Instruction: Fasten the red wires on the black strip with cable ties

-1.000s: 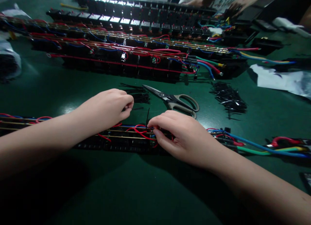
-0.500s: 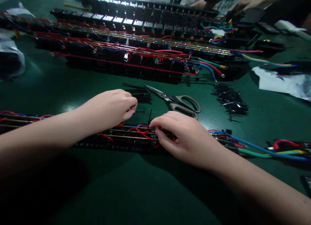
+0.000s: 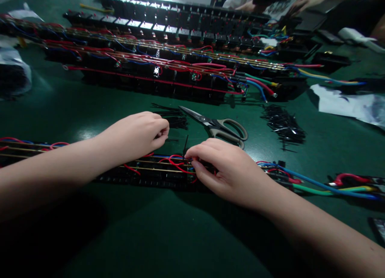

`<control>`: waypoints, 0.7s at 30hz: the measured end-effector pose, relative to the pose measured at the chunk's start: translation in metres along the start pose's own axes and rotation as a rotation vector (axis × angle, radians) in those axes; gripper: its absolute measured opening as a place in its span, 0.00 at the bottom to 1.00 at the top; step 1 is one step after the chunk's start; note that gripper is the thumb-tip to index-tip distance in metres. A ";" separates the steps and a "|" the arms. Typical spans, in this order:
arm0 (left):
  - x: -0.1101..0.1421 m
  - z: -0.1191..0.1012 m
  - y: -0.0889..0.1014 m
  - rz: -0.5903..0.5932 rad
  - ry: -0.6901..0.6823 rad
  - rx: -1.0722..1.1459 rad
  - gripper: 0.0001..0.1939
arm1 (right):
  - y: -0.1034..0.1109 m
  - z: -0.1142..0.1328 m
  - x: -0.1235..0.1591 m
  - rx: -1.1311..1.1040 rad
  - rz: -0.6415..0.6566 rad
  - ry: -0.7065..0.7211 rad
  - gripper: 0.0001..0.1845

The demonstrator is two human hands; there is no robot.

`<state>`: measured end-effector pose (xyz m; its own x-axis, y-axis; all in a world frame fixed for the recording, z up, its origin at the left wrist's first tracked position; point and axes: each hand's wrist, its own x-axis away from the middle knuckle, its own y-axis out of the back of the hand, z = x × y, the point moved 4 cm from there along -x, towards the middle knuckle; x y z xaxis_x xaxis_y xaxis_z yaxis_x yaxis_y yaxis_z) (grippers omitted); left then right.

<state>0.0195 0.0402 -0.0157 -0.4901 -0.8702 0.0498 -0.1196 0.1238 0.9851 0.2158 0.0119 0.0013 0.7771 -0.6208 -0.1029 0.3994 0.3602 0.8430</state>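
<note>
1. Nearest, the green surface [image 3: 168,230] lies bare and dark below both forearms.
2. A long black socket strip [image 3: 150,172] runs left to right across the surface under the hands, with red, blue and brass-coloured wires laid along its top.
3. The right hand [image 3: 228,170] rests on the strip, fingers [image 3: 195,152] pinched narrow on a thin black cable tie [image 3: 185,146] that stands upright at a loop of red wire [image 3: 176,162].
4. The left hand [image 3: 135,135] sits just left of the tie, fingers curled nearly shut with thumb against forefinger; whether they grip anything I cannot tell.
5. To the right, thick blue, green, red and yellow cable ends [image 3: 331,186] trail off the strip's end.
6. Just beyond the hands lie grey-handled scissors [image 3: 219,125], blades closed and pointing left, beside a small bundle of black ties [image 3: 173,117].
7. A looser heap of black ties [image 3: 282,123] lies further right, near a crumpled white sheet [image 3: 345,101].
8. Farther back, several more wired strips [image 3: 168,69] lie in rows.
9. At the far edge, another person's hand [image 3: 303,1] works.
</note>
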 end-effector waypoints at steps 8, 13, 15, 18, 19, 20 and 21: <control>-0.002 0.002 0.002 0.021 0.029 0.057 0.17 | -0.001 0.000 0.001 0.003 0.002 -0.003 0.11; -0.006 0.007 0.001 0.148 0.083 0.163 0.11 | -0.001 0.000 0.000 0.010 0.005 -0.001 0.11; -0.007 0.006 0.003 0.136 0.077 0.149 0.10 | 0.000 0.001 0.000 0.009 0.002 0.000 0.11; -0.006 0.003 0.004 0.127 0.063 0.129 0.11 | 0.000 0.001 -0.001 0.010 -0.001 -0.005 0.11; -0.006 0.003 0.003 0.123 0.061 0.115 0.12 | 0.000 0.001 -0.001 0.010 -0.001 -0.007 0.11; -0.006 0.002 0.003 0.119 0.060 0.099 0.13 | 0.000 0.001 -0.001 0.009 -0.002 -0.009 0.11; -0.005 0.002 0.003 0.117 0.057 0.083 0.14 | 0.000 0.001 -0.001 0.008 -0.001 -0.009 0.11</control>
<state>0.0201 0.0460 -0.0130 -0.4549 -0.8732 0.1749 -0.1372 0.2628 0.9550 0.2147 0.0117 0.0020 0.7725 -0.6272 -0.0989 0.3962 0.3544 0.8470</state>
